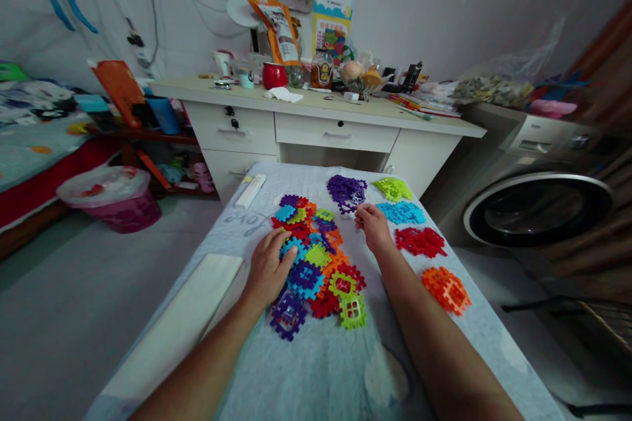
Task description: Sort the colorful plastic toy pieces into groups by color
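Note:
A mixed heap of interlocking plastic tiles (316, 255) in purple, blue, red, orange and green lies mid-table. My left hand (270, 264) rests on the heap's left edge, thumb apart from the fingers, touching blue tiles. Beyond the heap, my right hand (372, 225) is closed with curled fingertips just beside a purple tile pile (347, 192); whatever the fingers may hold is hidden. Sorted piles run down the right side: green tiles (393, 189), blue tiles (402, 212), red tiles (420, 242) and orange tiles (446, 290).
A cloth (296, 375) covers the table. Along its left side lie a long white board (197, 309) and a small white box (251, 191). A cluttered white desk (316, 128) stands behind, a washing machine (533, 177) to the right, a pink bin (116, 200) to the left.

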Tool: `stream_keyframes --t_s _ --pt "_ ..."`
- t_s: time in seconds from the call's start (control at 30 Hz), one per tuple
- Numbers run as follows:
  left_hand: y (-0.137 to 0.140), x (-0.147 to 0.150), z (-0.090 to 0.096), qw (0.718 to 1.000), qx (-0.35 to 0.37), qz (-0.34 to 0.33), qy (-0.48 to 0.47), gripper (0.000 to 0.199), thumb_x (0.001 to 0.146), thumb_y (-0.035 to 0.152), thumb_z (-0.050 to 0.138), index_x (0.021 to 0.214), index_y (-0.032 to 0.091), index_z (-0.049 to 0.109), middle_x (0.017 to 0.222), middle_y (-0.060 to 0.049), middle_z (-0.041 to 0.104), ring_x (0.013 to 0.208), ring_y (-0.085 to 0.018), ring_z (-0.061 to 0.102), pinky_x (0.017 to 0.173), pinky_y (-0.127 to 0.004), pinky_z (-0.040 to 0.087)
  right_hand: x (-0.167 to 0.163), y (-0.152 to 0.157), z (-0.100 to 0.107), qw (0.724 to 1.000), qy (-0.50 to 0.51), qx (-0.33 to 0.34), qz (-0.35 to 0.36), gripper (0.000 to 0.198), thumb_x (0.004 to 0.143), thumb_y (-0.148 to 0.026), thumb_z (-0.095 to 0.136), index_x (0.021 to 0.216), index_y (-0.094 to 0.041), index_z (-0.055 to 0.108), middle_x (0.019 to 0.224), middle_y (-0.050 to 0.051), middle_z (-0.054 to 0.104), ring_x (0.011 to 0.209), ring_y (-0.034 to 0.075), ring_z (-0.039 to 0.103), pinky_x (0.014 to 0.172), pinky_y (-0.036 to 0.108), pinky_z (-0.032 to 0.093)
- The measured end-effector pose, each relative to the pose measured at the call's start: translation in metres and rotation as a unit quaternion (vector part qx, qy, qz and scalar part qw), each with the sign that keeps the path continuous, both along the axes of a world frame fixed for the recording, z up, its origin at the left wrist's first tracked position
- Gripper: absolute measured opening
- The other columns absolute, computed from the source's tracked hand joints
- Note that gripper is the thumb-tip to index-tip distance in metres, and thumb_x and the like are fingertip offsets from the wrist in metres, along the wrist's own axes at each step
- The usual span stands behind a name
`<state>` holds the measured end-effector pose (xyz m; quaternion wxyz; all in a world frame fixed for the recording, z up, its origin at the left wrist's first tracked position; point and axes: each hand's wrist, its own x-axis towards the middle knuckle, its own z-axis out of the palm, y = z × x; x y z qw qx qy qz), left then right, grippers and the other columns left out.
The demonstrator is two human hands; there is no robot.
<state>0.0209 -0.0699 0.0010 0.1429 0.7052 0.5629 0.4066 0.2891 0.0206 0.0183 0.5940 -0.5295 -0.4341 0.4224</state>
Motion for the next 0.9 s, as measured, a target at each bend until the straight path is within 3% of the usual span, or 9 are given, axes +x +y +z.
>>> stream_keyframes --t_s 0.1,0.33,0.5,0.7,0.9 --pt "0.001 0.000 0.000 1.000 0.002 -0.001 0.000 0.038 0.095 0.045 0.045 0.121 0.021 0.060 0.132 -0.011 0.057 0.127 -0.025 0.052 0.111 -0.046 0.039 -0.001 0.017 0.004 0.997 0.061 -0.031 -0.030 0.022 0.063 -0.034 0.068 0.075 -0.019 0.059 0.062 -0.004 0.058 0.052 0.009 0.052 0.044 0.019 0.038" --pt "0.002 0.000 -0.002 1.000 -0.002 -0.002 0.002 0.040 0.095 0.045 0.044 0.122 0.020 0.060 0.134 -0.012 0.057 0.128 -0.026 0.051 0.111 -0.048 0.039 -0.016 0.068 0.006 0.991 0.084 -0.079 -0.072 0.018 0.067 -0.025 0.067 0.068 -0.019 0.050 0.051 -0.006 0.054 0.041 0.007 0.046 0.037 0.016 0.032" --pt "0.001 0.000 -0.003 1.000 -0.004 -0.001 0.004 0.041 0.096 0.045 0.044 0.123 0.019 0.059 0.135 -0.012 0.056 0.130 -0.026 0.049 0.112 -0.049 0.038 -0.030 0.090 0.007 0.988 0.100 -0.093 -0.072 0.018 0.070 -0.019 0.067 0.070 -0.019 0.049 0.054 -0.004 0.058 0.043 0.008 0.051 0.039 0.017 0.040" --pt "0.001 0.000 -0.002 1.000 -0.007 -0.002 0.007 0.042 0.096 0.045 0.043 0.123 0.018 0.060 0.136 -0.013 0.055 0.130 -0.026 0.049 0.112 -0.048 0.038 -0.037 0.079 0.003 0.989 0.109 -0.084 -0.056 0.030 0.066 -0.015 0.071 0.084 -0.021 0.048 0.068 -0.002 0.065 0.053 0.011 0.060 0.050 0.021 0.051" --pt "0.001 0.000 -0.002 1.000 -0.009 -0.001 0.009 0.042 0.096 0.044 0.044 0.123 0.017 0.060 0.135 -0.013 0.056 0.129 -0.027 0.050 0.111 -0.049 0.039 -0.031 0.051 -0.010 0.997 0.030 -0.065 -0.015 0.020 0.067 -0.022 0.067 0.085 -0.019 0.058 0.071 -0.001 0.066 0.056 0.011 0.056 0.048 0.020 0.043"
